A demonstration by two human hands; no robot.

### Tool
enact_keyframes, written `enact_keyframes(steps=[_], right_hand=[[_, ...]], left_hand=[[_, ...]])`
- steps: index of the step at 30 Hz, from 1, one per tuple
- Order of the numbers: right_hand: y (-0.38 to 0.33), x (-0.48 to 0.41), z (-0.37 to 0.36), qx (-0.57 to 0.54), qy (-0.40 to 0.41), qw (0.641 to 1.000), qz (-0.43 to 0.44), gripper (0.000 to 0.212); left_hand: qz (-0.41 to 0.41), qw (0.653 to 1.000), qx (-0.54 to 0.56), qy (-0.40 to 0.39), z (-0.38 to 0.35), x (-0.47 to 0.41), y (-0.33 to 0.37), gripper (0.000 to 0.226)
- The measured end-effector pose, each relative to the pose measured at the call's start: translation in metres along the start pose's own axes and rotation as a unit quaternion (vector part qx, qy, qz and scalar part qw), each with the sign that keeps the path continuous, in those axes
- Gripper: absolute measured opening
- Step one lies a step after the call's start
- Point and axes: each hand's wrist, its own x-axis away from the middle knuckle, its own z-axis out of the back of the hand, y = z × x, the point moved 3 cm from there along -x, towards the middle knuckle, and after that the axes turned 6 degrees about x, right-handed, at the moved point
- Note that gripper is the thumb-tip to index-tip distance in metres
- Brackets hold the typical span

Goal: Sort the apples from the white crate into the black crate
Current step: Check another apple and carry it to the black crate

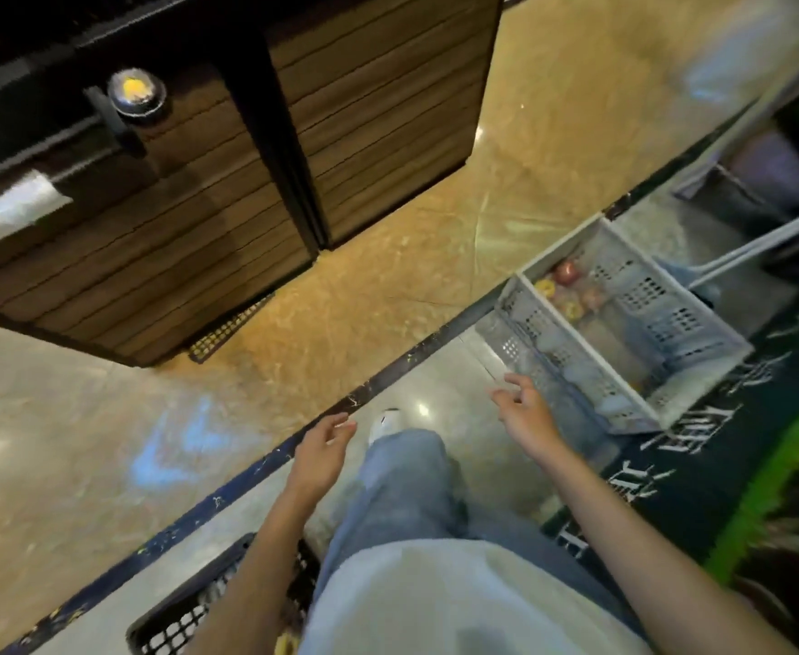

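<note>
The glossy beige stone floor (pixel 104 418) carries both crates. The white perforated plastic crate (pixel 699 323) lies at 3 o'clock in the view, by the edge of a dark mat with white lettering (pixel 718 465). Its open top faces up and its long axis runs from 11 o'clock to 5 o'clock. The black plastic lattice crate (pixel 208 588) sits at 7 o'clock, well apart from the white one. Only one corner shows, and the person's left forearm and shirt cover the rest.

The left hand (pixel 322 449) hangs near the middle of the view with loose, slightly spread fingers and holds nothing. The right hand (pixel 525 411) is at 4 o'clock, just beside the near long wall of the white crate. Its fingers are also relaxed and apart, and it is empty too.

The small red and yellow apples (pixel 570 274) are bunched at the 11 o'clock end of the white crate. There seem to be about four, though blur keeps the count uncertain. The rest of the crate's bottom looks bare.

Judging by this, the sorting is well under way but not done, since this last cluster has to go across. How many apples the black crate already holds cannot be told. A yellowish shape at the bottom edge of the view may be one.
</note>
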Motion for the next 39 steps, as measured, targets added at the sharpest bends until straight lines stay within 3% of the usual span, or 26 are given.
enact_keyframes(steps=[5,9,15,20,31,35,39], right_hand=[[-0.014,-0.048,0.037,-0.058,0.045,0.997,-0.039,0.038],[-0.024,-0.087,0.071,-0.101,0.084,0.988,-0.084,0.039],[-0.014,-0.110,0.114,-0.171,0.168,0.957,-0.162,0.039],[0.011,-0.113,0.137,-0.211,0.212,0.921,-0.249,0.040],[0.072,-0.181,0.228,-0.233,0.191,0.907,-0.295,0.042],[0.109,-0.239,0.269,-0.215,0.180,0.915,-0.289,0.038],[0.161,-0.309,0.290,-0.181,0.163,0.922,-0.301,0.040]], left_hand=[[0.004,0.999,-0.045,-0.024,-0.018,-0.058,0.052,0.031],[-0.024,0.994,-0.055,-0.094,-0.052,-0.116,0.129,0.015],[-0.113,0.961,-0.172,-0.182,-0.130,-0.180,0.262,0.032],[-0.162,0.924,-0.242,-0.247,-0.195,-0.201,0.332,0.033],[-0.103,0.913,-0.294,-0.263,-0.308,-0.218,0.352,0.025],[-0.121,0.894,-0.333,-0.273,-0.381,-0.234,0.355,0.055],[-0.172,0.867,-0.376,-0.279,-0.463,-0.267,0.345,0.040]])
